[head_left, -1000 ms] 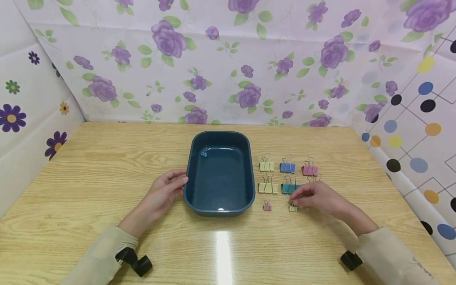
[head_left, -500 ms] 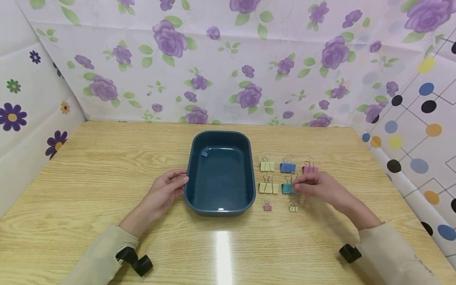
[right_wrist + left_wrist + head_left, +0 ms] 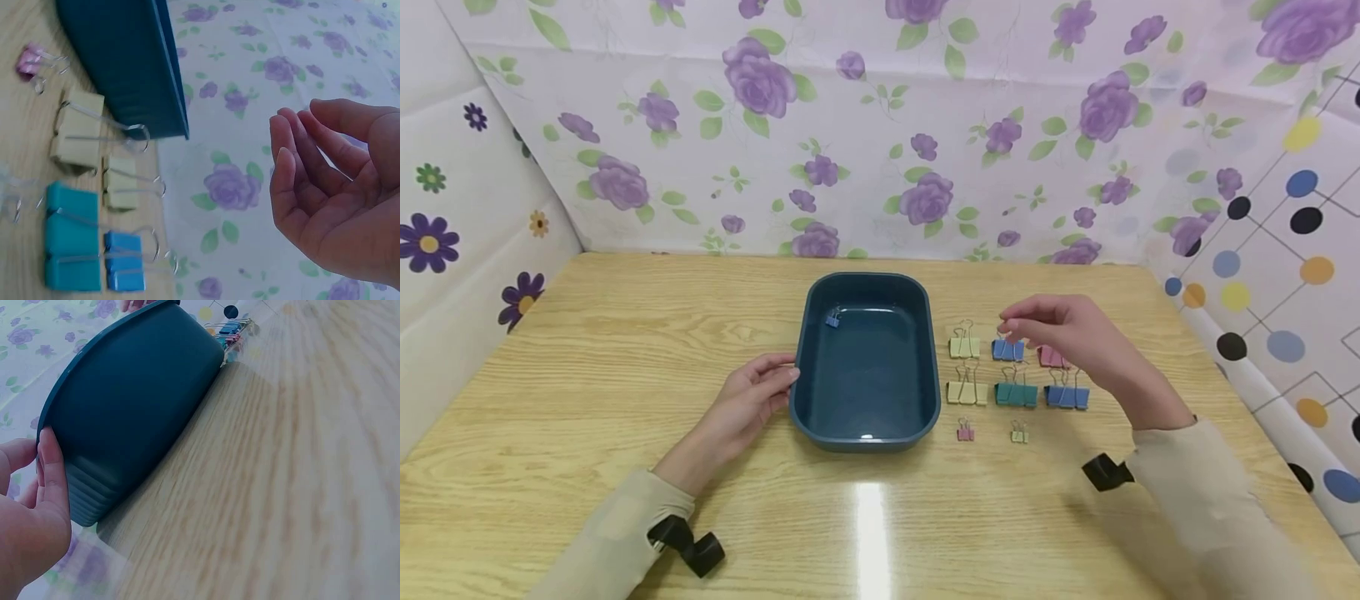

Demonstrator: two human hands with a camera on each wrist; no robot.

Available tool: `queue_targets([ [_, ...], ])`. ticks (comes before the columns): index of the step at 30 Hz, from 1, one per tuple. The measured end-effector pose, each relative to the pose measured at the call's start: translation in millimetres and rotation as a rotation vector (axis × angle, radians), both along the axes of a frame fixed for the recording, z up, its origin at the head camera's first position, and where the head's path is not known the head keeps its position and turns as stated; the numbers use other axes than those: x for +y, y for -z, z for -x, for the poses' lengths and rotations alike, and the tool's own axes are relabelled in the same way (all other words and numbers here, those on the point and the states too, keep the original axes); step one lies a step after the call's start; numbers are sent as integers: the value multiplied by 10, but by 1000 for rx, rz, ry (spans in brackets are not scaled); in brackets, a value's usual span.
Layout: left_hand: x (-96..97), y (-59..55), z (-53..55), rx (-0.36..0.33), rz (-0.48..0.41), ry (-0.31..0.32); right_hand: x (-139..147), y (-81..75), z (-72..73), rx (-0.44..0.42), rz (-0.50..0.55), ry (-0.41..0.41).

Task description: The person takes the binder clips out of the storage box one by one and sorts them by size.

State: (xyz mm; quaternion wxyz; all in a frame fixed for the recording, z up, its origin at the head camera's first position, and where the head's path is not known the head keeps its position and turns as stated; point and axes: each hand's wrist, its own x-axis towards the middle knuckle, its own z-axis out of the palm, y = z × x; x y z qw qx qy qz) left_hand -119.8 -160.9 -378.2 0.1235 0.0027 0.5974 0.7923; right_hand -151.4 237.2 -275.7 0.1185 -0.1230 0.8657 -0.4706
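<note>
My left hand point(image 3: 752, 404) grips the left side of a deep dark-teal plastic tray point(image 3: 801, 417), its thumb at the rim. A small blue binder clip point(image 3: 832, 320) lies in the tray's far left corner. My right hand point(image 3: 1067, 337) is raised over the back row of binder clips, with nothing between its loosely curved fingers. In the right wrist view, a gap shows between its thumb point(image 3: 350, 119) and fingertips. Below it in the head view are a blue binder clip point(image 3: 1007, 351) and a partly covered pink binder clip point(image 3: 1051, 358).
Right of the tray stand two yellow clips point(image 3: 964, 348), a teal clip point(image 3: 1017, 395) and a larger blue clip point(image 3: 1067, 397). A small pink clip point(image 3: 966, 434) and small yellow clip point(image 3: 1019, 436) are nearest me. Flowered cloth point(image 3: 850, 167) hangs behind the wooden table point(image 3: 662, 333).
My right hand has moved from beside the small yellow clip, past the teal clip, up and away to above the back row. The larger blue clip is uncovered. My left hand stays at the tray.
</note>
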Motion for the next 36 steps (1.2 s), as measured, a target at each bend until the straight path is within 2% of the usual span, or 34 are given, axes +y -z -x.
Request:
queue_targets([
  [10, 8, 7, -5, -7, -8, -7, -446, -213, 194, 78, 25, -48],
  [15, 10, 12, -8, -9, -13, -13, -695, -343, 322, 111, 39, -26],
  [24, 16, -16, -13, -9, -23, -18, -1110, -527, 573, 111, 51, 21],
  [29, 10, -18, -11, -3, -33, -22, -1336, -451, 716, 95, 0, -1],
  [36, 15, -15, -10, -2, -27, -18, -1615, -213, 871, -34, -1, -34],
])
